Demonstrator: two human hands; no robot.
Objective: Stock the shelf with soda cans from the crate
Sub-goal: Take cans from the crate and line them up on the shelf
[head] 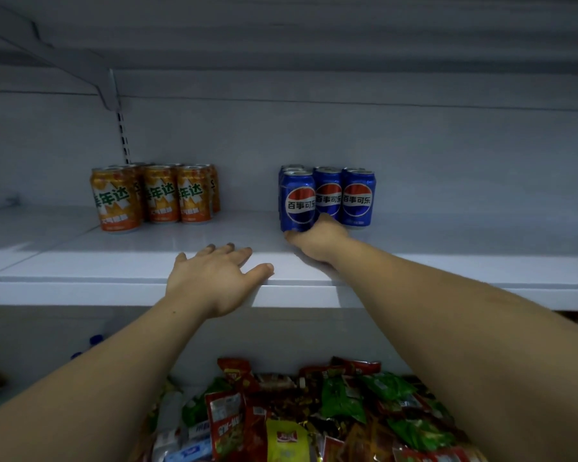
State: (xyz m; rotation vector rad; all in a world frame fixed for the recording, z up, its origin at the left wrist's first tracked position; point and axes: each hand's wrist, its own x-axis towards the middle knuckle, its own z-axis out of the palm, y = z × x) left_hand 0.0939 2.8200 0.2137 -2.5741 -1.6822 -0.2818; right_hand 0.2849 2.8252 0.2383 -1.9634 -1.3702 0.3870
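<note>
A: Status on right hand (317, 240)?
B: Curled round the foot of a blue can (297, 201), gripping it low.
A: Can location?
B: Upright on the white shelf (114, 265), at front-left of the other blue cans (344, 196), just beside them.
A: Left hand (211, 278)?
B: Flat on the shelf's front edge, fingers spread, holding nothing.
A: Anything else?
B: Well left of the blue group, orange cans (154, 196). Below the shelf, a heap of snack packets (297, 411).
</note>
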